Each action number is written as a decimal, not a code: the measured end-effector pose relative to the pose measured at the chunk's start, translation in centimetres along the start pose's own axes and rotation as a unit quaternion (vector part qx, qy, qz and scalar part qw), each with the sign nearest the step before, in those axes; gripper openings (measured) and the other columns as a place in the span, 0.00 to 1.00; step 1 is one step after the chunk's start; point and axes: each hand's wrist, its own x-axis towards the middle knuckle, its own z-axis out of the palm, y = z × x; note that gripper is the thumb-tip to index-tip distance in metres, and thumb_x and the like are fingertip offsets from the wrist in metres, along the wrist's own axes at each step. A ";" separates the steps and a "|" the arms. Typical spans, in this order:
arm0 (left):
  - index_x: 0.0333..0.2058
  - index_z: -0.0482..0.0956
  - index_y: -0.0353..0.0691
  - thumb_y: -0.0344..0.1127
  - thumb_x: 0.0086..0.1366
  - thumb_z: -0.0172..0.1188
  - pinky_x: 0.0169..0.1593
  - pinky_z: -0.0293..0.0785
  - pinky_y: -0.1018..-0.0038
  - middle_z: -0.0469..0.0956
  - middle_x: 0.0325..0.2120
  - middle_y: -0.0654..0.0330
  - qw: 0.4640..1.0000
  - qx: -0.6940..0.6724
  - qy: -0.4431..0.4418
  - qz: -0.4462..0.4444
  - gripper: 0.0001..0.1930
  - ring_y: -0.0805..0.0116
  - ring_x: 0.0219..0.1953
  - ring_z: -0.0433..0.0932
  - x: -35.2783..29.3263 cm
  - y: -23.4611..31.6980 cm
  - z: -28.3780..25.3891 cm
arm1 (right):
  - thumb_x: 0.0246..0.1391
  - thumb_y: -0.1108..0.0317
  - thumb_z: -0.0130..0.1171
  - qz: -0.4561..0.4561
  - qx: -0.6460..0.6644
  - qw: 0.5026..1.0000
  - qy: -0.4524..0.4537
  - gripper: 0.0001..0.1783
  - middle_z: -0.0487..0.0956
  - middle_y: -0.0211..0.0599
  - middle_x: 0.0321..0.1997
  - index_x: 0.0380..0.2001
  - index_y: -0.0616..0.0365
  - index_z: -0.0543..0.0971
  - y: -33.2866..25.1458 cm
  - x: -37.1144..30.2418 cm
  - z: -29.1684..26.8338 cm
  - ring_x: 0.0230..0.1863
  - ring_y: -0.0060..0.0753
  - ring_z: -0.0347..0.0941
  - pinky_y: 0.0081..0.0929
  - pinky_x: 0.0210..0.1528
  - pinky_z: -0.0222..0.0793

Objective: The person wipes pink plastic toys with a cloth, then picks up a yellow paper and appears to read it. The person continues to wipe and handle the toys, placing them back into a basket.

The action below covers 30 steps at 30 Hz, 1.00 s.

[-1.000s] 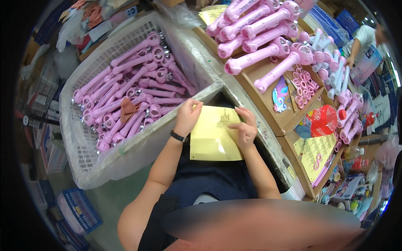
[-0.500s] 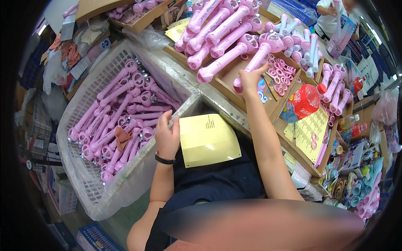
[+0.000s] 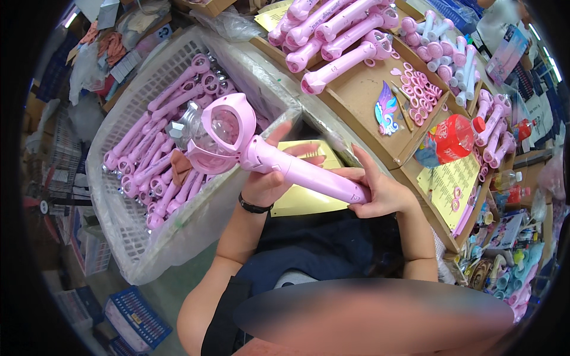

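Observation:
A pink toy wand (image 3: 279,160) with a round cat-eared head and a clear faceted gem lies across both hands above my lap. My left hand (image 3: 270,178) cradles the upper handle just below the head, fingers spread. My right hand (image 3: 380,193) grips the lower end of the handle. Under the wand a yellow paper sheet (image 3: 309,199) rests on my dark-clothed lap. The wand's head hovers over the edge of a white plastic basket (image 3: 148,249).
The basket holds several pink wands (image 3: 160,154). A cardboard tray (image 3: 362,95) ahead carries more pink wands (image 3: 332,35), pink rings (image 3: 418,89), a butterfly sticker and a red bottle (image 3: 454,136). Boxes and blue crates crowd the floor at left.
Both hands have left the yellow sheet. My right hand reached to the tray and brought back a pink wand, and now both hands hold it over my lap.

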 end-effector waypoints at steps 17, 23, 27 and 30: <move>0.53 0.65 0.50 0.32 0.64 0.59 0.66 0.53 0.46 0.71 0.55 0.56 0.983 0.021 0.139 0.119 0.20 0.45 0.63 0.61 -1.1 -1.8 0.4 | 0.56 0.73 0.61 -0.001 0.125 0.866 0.484 0.05 0.76 0.23 0.27 0.33 0.64 0.77 -1.8 4.8 4.7 0.27 0.09 0.68 0.09 0.30 0.63; 0.52 0.65 0.49 0.27 0.62 0.58 0.67 0.48 0.45 0.71 0.55 0.54 0.982 0.059 0.112 0.137 0.21 0.42 0.65 0.58 -1.2 -1.8 0.1 | 0.55 0.73 0.61 0.010 0.103 0.874 0.476 0.06 0.79 0.27 0.27 0.34 0.66 0.77 -2.0 5.2 4.5 0.27 0.10 0.71 0.09 0.29 0.64; 0.52 0.65 0.49 0.25 0.60 0.58 0.68 0.46 0.45 0.71 0.55 0.55 0.983 0.058 0.102 0.142 0.22 0.43 0.64 0.58 -1.1 -1.6 0.1 | 0.55 0.73 0.61 0.021 0.059 0.873 0.483 0.07 0.79 0.28 0.27 0.34 0.67 0.77 -2.1 5.5 4.7 0.27 0.11 0.72 0.10 0.30 0.65; 0.53 0.64 0.49 0.24 0.60 0.57 0.68 0.46 0.46 0.71 0.54 0.55 0.983 0.065 0.098 0.144 0.23 0.44 0.64 0.59 -1.1 -1.5 0.2 | 0.55 0.73 0.61 0.016 0.060 0.871 0.487 0.07 0.79 0.28 0.26 0.34 0.67 0.77 -2.2 5.6 4.9 0.27 0.11 0.72 0.10 0.30 0.66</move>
